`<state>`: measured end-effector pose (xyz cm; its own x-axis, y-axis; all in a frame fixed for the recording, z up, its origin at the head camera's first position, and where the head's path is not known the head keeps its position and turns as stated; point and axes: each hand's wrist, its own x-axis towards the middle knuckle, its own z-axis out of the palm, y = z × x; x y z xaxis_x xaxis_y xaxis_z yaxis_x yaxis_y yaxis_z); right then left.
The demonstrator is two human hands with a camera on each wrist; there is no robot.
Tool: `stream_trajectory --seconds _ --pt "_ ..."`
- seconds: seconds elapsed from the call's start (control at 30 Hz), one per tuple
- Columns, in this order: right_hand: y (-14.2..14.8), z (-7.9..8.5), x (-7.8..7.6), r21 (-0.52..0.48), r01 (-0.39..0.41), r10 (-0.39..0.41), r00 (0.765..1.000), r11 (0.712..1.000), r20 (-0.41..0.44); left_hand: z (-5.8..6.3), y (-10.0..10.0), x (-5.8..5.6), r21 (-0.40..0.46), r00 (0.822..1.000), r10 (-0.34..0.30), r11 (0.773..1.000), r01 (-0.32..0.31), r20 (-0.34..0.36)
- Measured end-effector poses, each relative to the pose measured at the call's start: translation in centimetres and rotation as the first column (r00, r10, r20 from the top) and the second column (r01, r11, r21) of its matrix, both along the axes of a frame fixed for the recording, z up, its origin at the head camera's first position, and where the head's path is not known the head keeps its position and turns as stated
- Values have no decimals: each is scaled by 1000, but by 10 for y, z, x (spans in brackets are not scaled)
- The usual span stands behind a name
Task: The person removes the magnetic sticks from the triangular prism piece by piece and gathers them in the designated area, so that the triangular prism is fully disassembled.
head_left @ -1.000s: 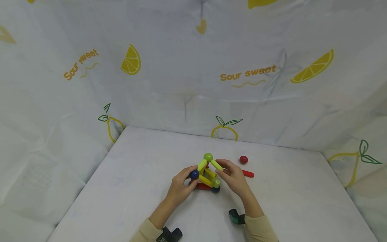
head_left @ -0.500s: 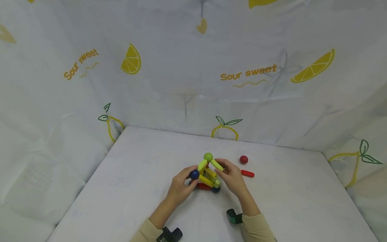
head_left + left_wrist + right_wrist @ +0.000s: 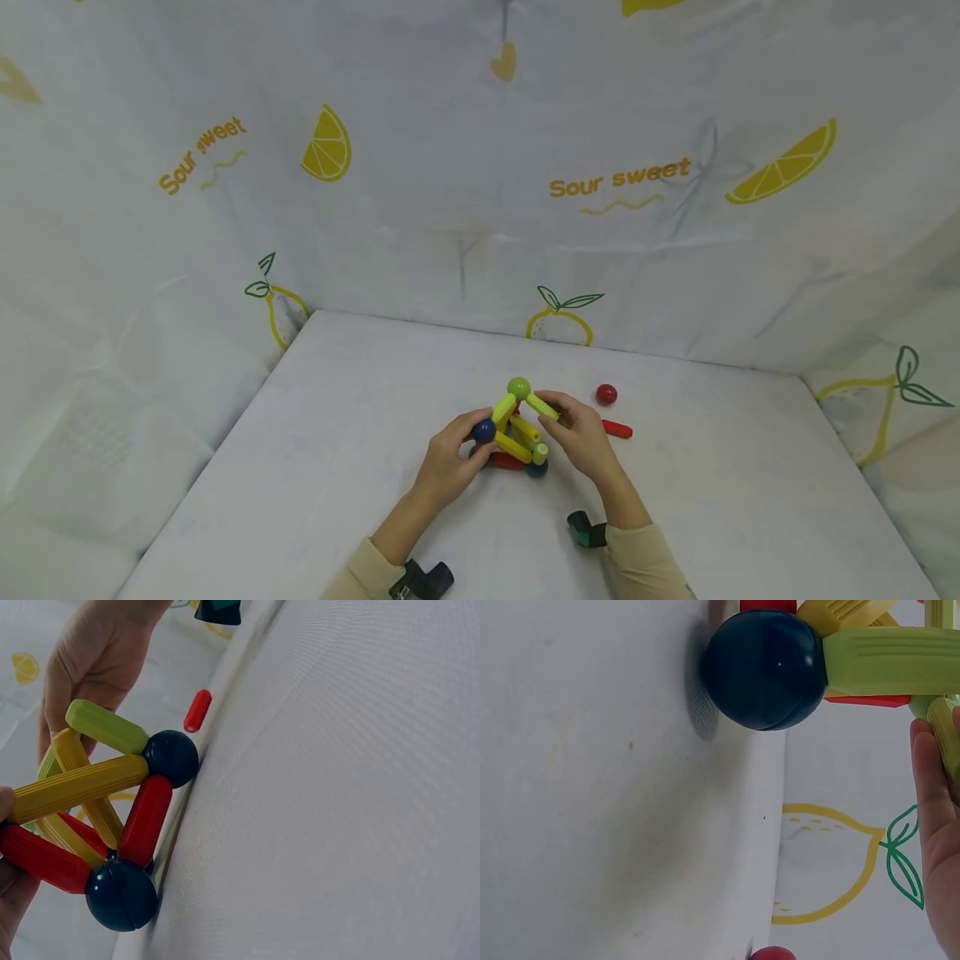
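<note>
Between the two hands stands a small frame of magnetic sticks and balls. My left hand (image 3: pixel 442 471) grips a dark blue ball (image 3: pixel 483 431) at its left corner, thumb and fingers around it. With thumb and fingertips, my right hand (image 3: pixel 583 437) pinches a light green stick (image 3: pixel 542 406) that slopes down from the green ball (image 3: pixel 518 388) on top. Yellow sticks (image 3: pixel 513 447) cross the middle. Low down, a red stick (image 3: pixel 146 821) joins two dark blue balls (image 3: pixel 121 895). Another light green stick (image 3: pixel 892 661) juts from a lower blue ball (image 3: pixel 765 669), its far end free.
A red ball (image 3: pixel 606 394) and a loose red stick (image 3: pixel 618 429) lie on the white table (image 3: pixel 315 433), just right of the right hand. Behind the table hangs a white cloth (image 3: pixel 420 275) printed with lemons. Dark wrist cameras (image 3: pixel 423 581) sit on both forearms.
The frame and the left hand stay where they were, both grips unchanged. The right forearm shifted slightly left, then back right. The head view has tilted very slightly.
</note>
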<state>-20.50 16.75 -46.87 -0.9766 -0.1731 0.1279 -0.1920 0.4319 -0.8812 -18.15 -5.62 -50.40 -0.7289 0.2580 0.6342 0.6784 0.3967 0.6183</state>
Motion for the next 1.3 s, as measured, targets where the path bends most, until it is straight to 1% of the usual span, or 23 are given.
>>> stream_trajectory --seconds 0.07,0.17,0.2,0.27,0.33,0.43,0.57,0.7,0.77,0.83,0.9,0.97,1.03,1.13,1.2,1.3 --pt "0 0 0 -7 -7 7 1000 1000 -6 1 0 0 6 1000 -3 1000 2 9" --pt "0 -1 1 9 -56 56 998 998 -35 1 1 1 12 1000 0 1000 0 20" --pt "0 -2 2 19 -68 69 996 997 -51 1 1 0 9 1000 3 1000 -3 14" --pt "0 -2 3 19 -80 81 995 997 -65 1 1 1 8 1000 1 1000 -1 17" --pt "0 -3 3 14 -67 68 995 998 -70 2 2 1 2 1000 -1 1000 1 11" --pt "3 -4 4 -16 -48 47 997 999 -55 2 2 1 1 1000 0 1000 0 11" --pt "7 -3 5 -14 -54 54 998 998 -42 2 1 0 0 1000 11 1000 -11 9" --pt "10 -2 9 -18 -31 31 999 999 -9 2 1 0 1 1000 5 1000 -5 12" --pt "11 2 12 -11 -18 18 1000 1000 5 1 1 0 4 1000 3 1000 -3 10" --pt "13 8 17 -5 -5 5 1000 1000 14 0 1 0 7 1000 2 1000 -2 0" --pt "16 15 22 -3 8 -8 1000 1000 13 -1 1 0 10 1000 -1 1000 1 -6" --pt "21 17 26 -11 25 -25 1000 1000 7 -1 1 -1 9 1000 -3 1000 3 -11" --pt "30 10 26 -28 42 -42 999 999 -5 -2 1 -1 6 1000 -6 1000 6 -8" --pt "48 -7 24 -40 77 -78 997 996 -14 -1 0 -1 -3 1000 -9 1000 9 9" --pt "60 -16 24 -31 106 -106 994 994 -6 -1 0 -1 -3 1000 -8 1000 8 14" --pt "75 -20 27 -10 151 -150 988 989 30 1 0 0 5 1000 -5 1000 5 12"
